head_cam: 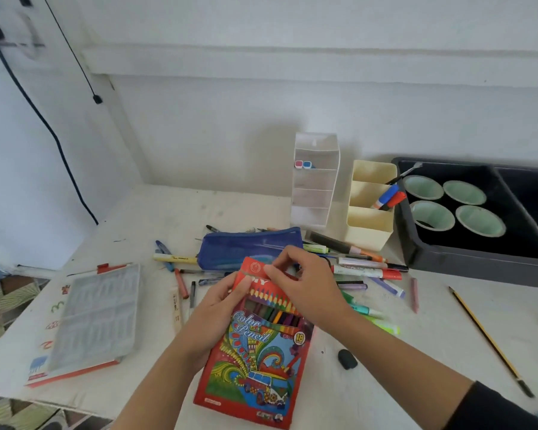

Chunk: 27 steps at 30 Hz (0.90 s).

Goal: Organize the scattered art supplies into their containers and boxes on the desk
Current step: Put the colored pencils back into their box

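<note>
Apparently to steady it, the left hand [218, 308] clamps its fingers round the colour pencil box [261, 361] at the tabletop's [385, 383] front edge. The right hand [305, 287] pinches the top flap [255, 268] between its fingers, probably to open or shut it.

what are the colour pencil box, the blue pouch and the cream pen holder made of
Colour pencil box: looks like printed card, slightly glossy, with a folding top flap. Blue pouch: probably thin mesh or nylon fabric, slack and faintly see-through. Cream pen holder: seemingly moulded plastic, matte, with thin rigid walls.
</note>
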Available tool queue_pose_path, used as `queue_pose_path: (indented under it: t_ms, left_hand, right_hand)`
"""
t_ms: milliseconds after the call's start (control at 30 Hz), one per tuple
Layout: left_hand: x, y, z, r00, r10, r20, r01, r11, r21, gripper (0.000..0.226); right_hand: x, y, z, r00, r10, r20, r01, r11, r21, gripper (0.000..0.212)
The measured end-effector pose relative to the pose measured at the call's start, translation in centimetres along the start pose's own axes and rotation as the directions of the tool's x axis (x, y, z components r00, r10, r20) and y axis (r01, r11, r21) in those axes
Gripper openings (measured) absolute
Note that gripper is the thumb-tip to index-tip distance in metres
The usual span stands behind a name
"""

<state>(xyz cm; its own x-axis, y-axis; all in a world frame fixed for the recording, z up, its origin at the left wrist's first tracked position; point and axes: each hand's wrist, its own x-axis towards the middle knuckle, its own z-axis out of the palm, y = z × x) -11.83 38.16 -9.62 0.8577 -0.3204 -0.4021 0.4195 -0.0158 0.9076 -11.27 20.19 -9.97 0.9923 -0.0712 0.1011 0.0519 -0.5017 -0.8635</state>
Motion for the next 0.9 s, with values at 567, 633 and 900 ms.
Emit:
queue_pose_path:
  t_ms: [567,633,900]
  left_hand:
    - [-2.1,-2.2,-2.4,0.988,-0.024,0.15,0.018,0.999,0.04,0.038]
    - [-2.3,-2.3,-2.3,0.991,-0.002,0.132,-0.005,0.999,0.051,0.039]
    - [-2.9,-2.2,-1.2,0.998,0.053,-0.044,-0.038,0.954,0.298,0.038]
  right_hand:
    - [-3.1,3.5,-0.9,0.967,0.094,0.237,-0.091,0.996,-0.021,0.097]
    - [-3.2,3.4,-1.2,0.955,0.128,0.266,-0.146,0.988,0.051,0.082]
    - [-2.5,3.6,-2.4,0.96,0.203,0.195,-0.258,0.909,0.328,0.051]
